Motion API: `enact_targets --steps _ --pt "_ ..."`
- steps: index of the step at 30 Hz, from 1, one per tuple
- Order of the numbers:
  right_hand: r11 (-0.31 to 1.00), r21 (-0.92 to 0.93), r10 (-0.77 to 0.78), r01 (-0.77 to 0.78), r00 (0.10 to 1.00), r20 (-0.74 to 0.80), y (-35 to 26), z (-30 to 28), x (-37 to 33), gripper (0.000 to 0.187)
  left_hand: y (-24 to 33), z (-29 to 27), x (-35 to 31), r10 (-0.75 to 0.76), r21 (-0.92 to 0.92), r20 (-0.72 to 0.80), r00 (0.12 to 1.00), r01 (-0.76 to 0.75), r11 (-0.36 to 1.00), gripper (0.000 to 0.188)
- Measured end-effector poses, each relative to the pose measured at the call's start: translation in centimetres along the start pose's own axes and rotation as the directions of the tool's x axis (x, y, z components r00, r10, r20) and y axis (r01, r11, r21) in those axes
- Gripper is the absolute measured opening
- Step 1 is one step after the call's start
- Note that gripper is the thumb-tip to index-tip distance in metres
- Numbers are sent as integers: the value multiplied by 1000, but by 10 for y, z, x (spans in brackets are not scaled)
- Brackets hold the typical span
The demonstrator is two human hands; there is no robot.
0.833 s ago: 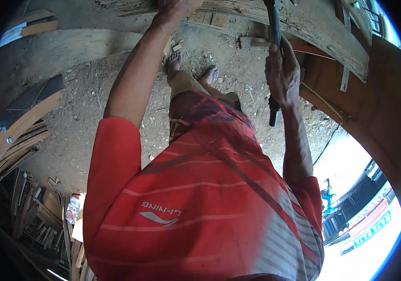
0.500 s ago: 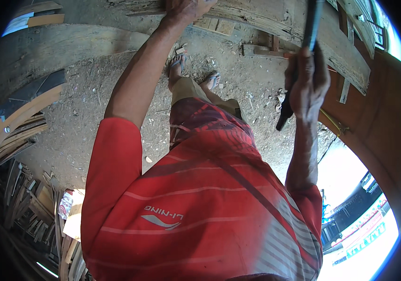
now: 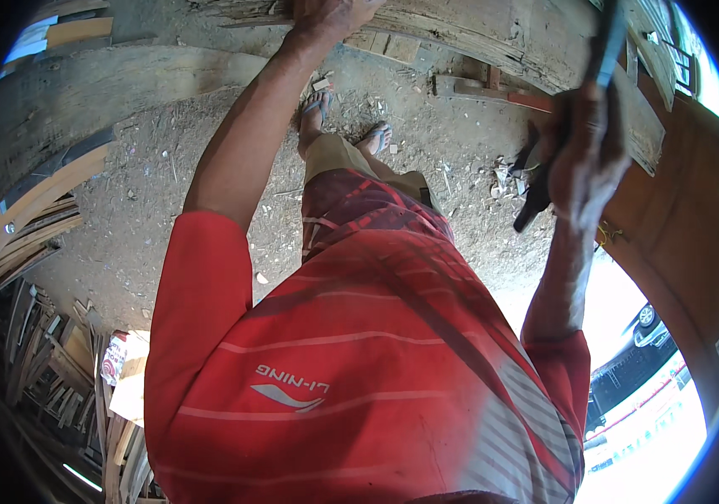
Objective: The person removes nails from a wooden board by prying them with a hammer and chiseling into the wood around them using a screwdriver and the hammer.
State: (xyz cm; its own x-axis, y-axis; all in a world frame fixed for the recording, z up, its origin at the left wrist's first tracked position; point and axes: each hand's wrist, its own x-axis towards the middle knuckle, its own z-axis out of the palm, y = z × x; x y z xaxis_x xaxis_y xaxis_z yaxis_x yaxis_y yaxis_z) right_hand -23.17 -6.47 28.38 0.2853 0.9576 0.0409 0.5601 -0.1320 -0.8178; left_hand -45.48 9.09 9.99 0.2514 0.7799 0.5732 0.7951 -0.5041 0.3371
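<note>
My right hand (image 3: 586,160) is closed round the black handle (image 3: 532,206) of a long tool with a straight grey-blue metal shaft (image 3: 611,46). The shaft is blurred and runs up out of view, so its far end is hidden. My left hand (image 3: 338,17) is at the top edge, over a thick, weathered wooden plank (image 3: 477,42). Its fingers look bent together and are partly cut off by the frame. What they hold, if anything, I cannot make out.
Another broad board (image 3: 124,80) stretches across the left. A wooden piece (image 3: 469,89) lies under the plank. My sandalled feet (image 3: 317,109) stand on dirt strewn with chips. Scrap wood (image 3: 57,370) is piled at lower left; a brown panel (image 3: 670,227) stands at right.
My right hand has moved to the right with the tool, its shaft swinging the same way. My left hand has stayed almost in place.
</note>
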Motion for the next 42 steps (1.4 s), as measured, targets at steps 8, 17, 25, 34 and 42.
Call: enact_targets --steps 8,17,25,34,42 --pt "992 -128 10 -1 998 70 91 16 -31 41 3 1 -2 -30 -16 10 1000 30 999 44" --pt "938 -338 5 80 970 245 146 56 -37 34 4 -2 0 -91 -56 78 993 95 994 35" --pt "968 -151 -198 201 980 34 145 51 -39 28 6 -2 -1 -97 -45 46 994 99 994 31" --pt "963 -207 -161 172 984 70 98 43 -29 32 3 -4 -2 -76 4 56 996 75 997 34" --pt "892 -424 -18 159 949 316 148 48 -31 30 5 11 -8 -101 -85 45 994 104 991 34"
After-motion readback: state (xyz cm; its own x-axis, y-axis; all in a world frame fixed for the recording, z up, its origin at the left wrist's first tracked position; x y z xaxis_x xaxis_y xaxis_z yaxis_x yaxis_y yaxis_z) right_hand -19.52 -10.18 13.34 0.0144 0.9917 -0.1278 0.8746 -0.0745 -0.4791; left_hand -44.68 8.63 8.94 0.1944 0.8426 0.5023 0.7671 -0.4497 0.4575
